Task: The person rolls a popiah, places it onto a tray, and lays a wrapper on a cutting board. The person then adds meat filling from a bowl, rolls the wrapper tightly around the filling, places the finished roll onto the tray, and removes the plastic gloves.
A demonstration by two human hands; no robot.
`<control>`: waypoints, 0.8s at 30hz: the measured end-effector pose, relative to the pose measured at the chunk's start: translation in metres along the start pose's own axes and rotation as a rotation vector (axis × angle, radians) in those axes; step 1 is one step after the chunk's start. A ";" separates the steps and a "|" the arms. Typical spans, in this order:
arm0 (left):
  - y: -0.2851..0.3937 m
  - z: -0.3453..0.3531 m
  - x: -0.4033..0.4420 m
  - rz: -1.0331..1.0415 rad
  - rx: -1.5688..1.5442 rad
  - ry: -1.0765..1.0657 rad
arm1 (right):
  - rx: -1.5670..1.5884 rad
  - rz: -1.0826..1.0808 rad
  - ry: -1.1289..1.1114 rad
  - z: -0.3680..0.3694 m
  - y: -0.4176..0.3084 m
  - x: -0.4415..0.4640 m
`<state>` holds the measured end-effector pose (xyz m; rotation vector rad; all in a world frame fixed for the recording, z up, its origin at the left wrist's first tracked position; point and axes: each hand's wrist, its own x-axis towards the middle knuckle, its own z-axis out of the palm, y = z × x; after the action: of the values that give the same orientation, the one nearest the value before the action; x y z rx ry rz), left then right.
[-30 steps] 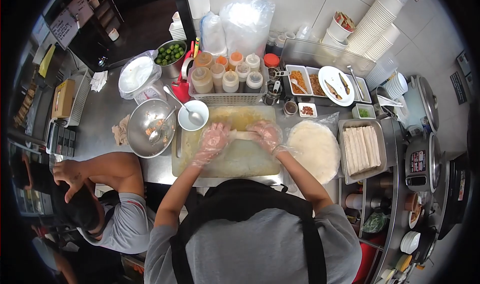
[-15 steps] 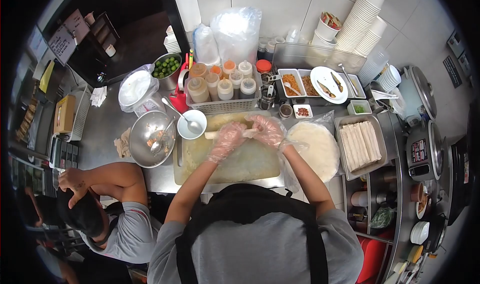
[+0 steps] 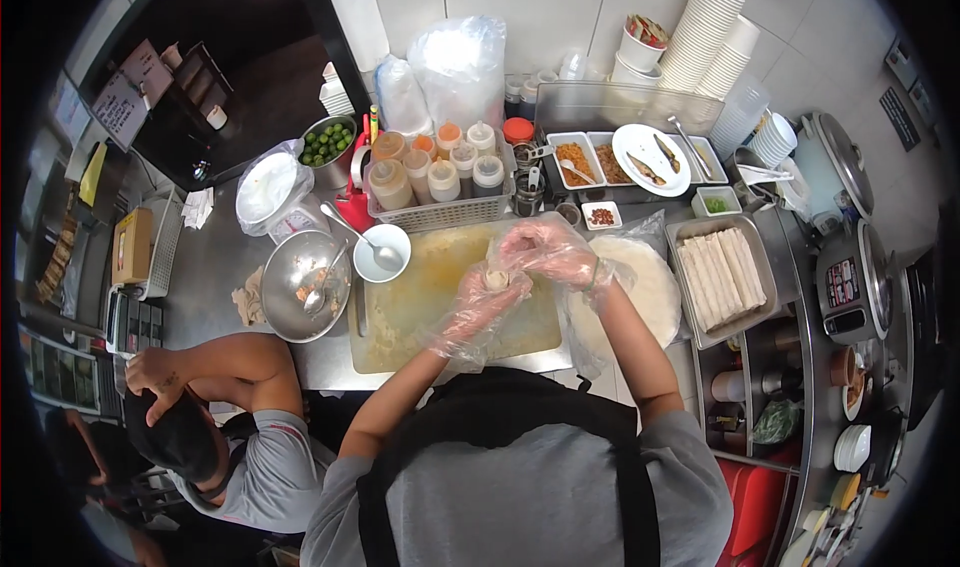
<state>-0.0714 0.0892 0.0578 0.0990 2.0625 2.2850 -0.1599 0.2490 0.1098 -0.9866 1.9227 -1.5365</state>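
In a clear plastic glove, my left hand (image 3: pixel 478 302) is wrapped round a pale, uncooked spring roll (image 3: pixel 496 280), whose round end points up toward me. My right hand (image 3: pixel 548 250), gloved the same way, curls just above and right of it with fingers pinched together; what they hold, if anything, is hidden. Both hands are over a shallow metal tray (image 3: pixel 420 332) with a wet, yellowish film. Beside the right forearm lies a stack of round white wrappers (image 3: pixel 640 302) on plastic. Finished rolls (image 3: pixel 720 279) fill a metal pan (image 3: pixel 768 302) farther right.
Left of the tray stand a white bowl (image 3: pixel 395 242) with a spoon and a steel mixing bowl (image 3: pixel 285 267) with filling scraps. Sauce bottles (image 3: pixel 444 180) sit in a basket behind. Toppings tubs (image 3: pixel 575 165) and a white plate (image 3: pixel 640 147) line the back. A co-worker (image 3: pixel 240 447) is close at left.
The spring roll has turned from lying crosswise between both hands to pointing end-up in my left hand. My left hand has shifted right and down; the right hand has curled inward.
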 end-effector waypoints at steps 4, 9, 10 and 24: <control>-0.005 0.006 -0.001 0.072 0.119 0.004 | -0.362 0.008 -0.112 0.003 -0.025 0.009; -0.003 0.010 -0.002 0.332 0.235 -0.012 | -0.340 -0.108 -0.163 0.004 -0.017 0.008; -0.003 0.006 -0.004 0.229 0.178 -0.020 | 0.062 -0.254 -0.106 0.003 0.008 0.007; 0.078 0.044 0.047 0.422 -0.363 0.105 | -0.050 0.183 0.251 -0.020 0.030 -0.107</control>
<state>-0.1147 0.1293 0.1404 0.4407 1.7623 2.9337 -0.1151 0.3478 0.0786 -0.6395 2.1655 -1.5724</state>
